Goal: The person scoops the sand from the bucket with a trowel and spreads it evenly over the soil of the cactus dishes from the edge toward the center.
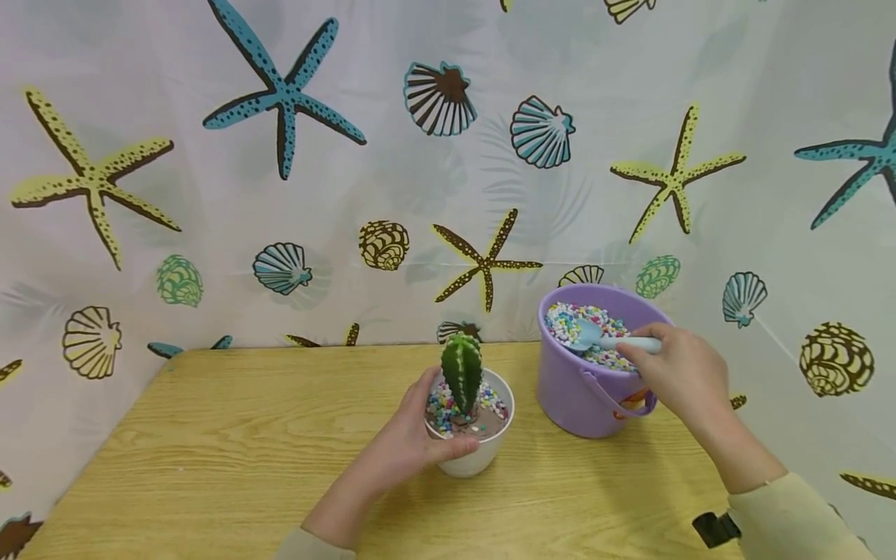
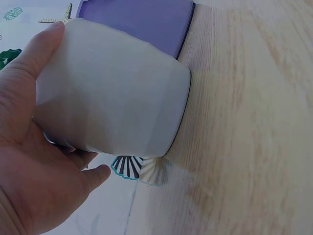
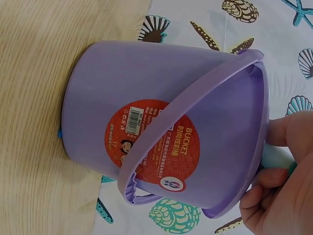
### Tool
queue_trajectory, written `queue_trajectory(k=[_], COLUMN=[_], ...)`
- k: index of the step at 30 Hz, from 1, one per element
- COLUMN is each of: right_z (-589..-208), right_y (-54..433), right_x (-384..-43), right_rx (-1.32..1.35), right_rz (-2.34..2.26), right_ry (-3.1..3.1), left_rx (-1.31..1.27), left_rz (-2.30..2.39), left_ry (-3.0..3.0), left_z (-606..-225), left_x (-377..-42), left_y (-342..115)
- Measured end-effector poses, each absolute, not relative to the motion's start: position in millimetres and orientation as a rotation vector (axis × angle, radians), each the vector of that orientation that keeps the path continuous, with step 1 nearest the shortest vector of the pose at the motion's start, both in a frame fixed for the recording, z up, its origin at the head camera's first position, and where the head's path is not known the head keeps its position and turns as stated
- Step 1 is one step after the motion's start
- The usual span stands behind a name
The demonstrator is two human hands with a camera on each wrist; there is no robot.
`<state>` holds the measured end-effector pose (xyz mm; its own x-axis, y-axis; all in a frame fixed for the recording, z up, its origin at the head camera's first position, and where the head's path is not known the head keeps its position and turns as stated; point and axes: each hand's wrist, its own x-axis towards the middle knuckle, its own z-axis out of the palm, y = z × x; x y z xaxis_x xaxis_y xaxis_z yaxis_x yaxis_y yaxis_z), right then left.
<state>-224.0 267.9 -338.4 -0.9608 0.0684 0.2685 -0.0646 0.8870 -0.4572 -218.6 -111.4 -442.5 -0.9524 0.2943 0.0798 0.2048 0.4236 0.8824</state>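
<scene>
My left hand [image 1: 408,442] grips the side of a white pot [image 1: 467,464], its thumb across the near rim. In the pot stands a green cactus [image 1: 462,375] in brown soil, with colourful pebbles [image 1: 441,406] over part of the surface. Over the purple bucket [image 1: 570,397], my right hand [image 1: 682,369] holds the handle of a light blue toy shovel [image 1: 591,338]. The shovel's blade lies at the multicoloured pebbles [image 1: 605,319] inside the bucket. In the left wrist view the thumb and fingers wrap the pot's wall [image 2: 117,93].
Everything stands on a wooden table [image 1: 280,412]. A curtain [image 1: 336,187] printed with starfish and shells hangs behind and at the right. The bucket's handle [image 3: 181,112] hangs down its near side, across a red label [image 3: 151,142].
</scene>
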Motion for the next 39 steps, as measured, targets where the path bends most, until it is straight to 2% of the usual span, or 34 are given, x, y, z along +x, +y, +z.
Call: queue_trajectory(k=[39], right_z=[-341.5], right_y=[283.9], right_x=[-215.6], right_rx=[-0.099], right_rz=[0.918], right_ry=[-2.687], left_rx=[0.399], left_rz=[1.568], left_ry=[2.568], left_z=[-440.7], left_x=[-218.3], left_y=[-109.2])
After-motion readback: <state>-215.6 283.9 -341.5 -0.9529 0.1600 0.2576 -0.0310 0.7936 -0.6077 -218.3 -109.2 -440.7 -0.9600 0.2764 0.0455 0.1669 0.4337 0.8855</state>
